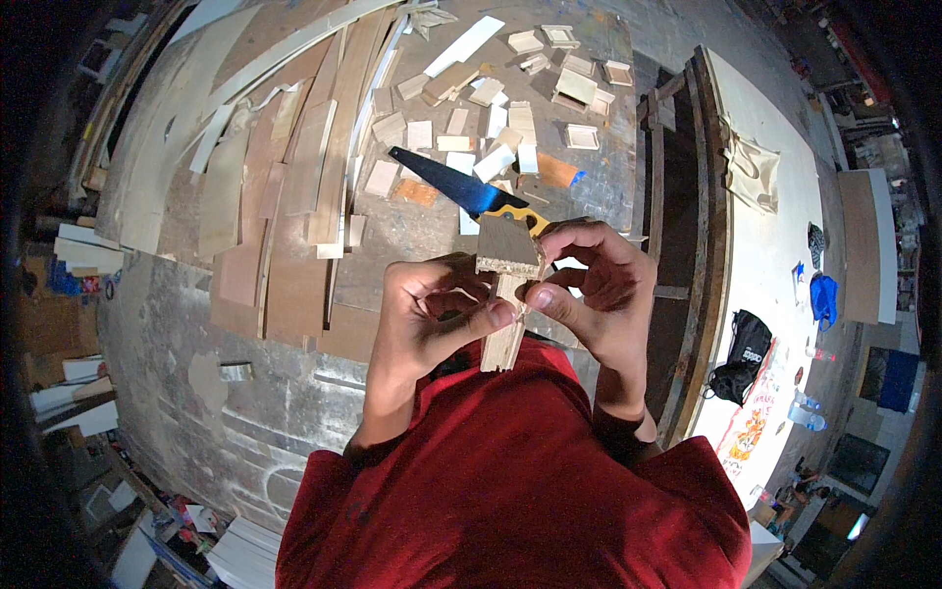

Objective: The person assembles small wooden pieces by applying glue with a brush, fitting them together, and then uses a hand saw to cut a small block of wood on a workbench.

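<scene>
Close in front of my chest, both hands grip small pieces of pale wood with rough, splintered ends. A squarish wood block (508,240) sits uppermost, and a narrower wood strip (502,339) runs down below it; whether they are joined I cannot tell. My left hand (432,309) presses its thumb on the strip from the left, its other fingers partly hidden. From the right, my right hand (594,285) pinches the pieces, its index finger by the block and its thumb by the strip. Just beyond lies a handsaw (442,183) with a dark blue blade and yellow handle.
Many small wood offcuts (520,118) and shallow wooden trays (581,135) lie scattered on the worktable (608,187). Long boards (329,157) are stacked at its left. A pale bench (756,255) on the right carries a cloth bag (754,175) and a black drawstring bag (743,358).
</scene>
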Demonstrator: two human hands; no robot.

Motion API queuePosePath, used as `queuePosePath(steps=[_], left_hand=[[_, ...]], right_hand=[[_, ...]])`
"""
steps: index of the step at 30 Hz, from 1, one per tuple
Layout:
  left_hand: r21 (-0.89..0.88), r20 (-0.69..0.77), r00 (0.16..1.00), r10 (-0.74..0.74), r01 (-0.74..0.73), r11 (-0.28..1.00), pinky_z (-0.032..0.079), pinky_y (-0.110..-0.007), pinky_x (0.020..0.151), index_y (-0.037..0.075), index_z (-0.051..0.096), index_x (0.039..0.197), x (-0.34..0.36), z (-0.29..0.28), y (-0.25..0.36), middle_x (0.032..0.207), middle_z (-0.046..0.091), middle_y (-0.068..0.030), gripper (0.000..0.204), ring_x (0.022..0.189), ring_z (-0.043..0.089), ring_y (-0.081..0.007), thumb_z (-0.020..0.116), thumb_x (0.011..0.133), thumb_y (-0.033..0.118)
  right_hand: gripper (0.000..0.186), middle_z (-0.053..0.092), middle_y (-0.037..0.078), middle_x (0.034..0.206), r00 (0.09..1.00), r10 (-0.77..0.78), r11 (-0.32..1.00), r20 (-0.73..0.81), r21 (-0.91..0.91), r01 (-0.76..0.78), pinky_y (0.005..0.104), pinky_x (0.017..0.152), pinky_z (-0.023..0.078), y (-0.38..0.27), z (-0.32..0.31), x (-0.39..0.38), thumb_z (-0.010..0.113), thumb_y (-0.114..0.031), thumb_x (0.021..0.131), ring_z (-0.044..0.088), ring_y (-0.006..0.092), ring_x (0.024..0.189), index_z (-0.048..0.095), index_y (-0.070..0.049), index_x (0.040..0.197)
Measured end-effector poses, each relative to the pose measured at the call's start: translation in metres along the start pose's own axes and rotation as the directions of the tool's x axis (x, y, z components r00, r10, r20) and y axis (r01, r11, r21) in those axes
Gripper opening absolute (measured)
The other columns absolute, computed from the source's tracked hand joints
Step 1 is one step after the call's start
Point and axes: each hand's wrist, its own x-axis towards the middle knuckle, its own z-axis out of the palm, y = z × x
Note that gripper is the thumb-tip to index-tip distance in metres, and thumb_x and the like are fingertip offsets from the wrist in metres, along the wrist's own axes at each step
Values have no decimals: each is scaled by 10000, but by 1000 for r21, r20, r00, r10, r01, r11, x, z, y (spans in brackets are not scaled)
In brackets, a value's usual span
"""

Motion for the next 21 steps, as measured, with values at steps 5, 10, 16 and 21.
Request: queuePosePath(steps=[5,10,16,21], left_hand=[[17,15,1000,5,-6,1000,511,-222,645,-80,678,884,0,-2,4,867,675,-72,198,768,640,-88,812,791,32],[-15,27,1000,5,-5,1000,524,-233,648,-81,677,931,1,-1,4,883,685,-76,211,781,648,-95,804,793,17],[16,35,999,13,-13,1000,543,-242,677,-105,666,1041,0,-3,5,935,707,-108,283,808,665,-115,785,812,13],[-31,27,999,-25,26,999,551,-257,703,-112,652,1092,1,-6,-4,955,715,-122,328,825,668,-121,780,819,18]], right_hand=[[362,676,54,989,1000,6,1000,0,-7,-6,266,741,546,-2,2,1,838,-7,736,649,120,897,653,-12,1047],[373,676,55,988,1000,14,1000,2,2,-14,262,741,545,2,0,1,838,-8,736,648,121,895,647,-4,1056],[376,671,65,990,1000,-4,1000,-11,-1,4,263,728,549,2,-1,-1,830,8,737,652,129,894,643,-1,1064],[446,654,112,1031,965,-243,954,-102,-203,219,299,791,557,6,-3,-6,860,-15,691,644,185,958,634,23,1075]])
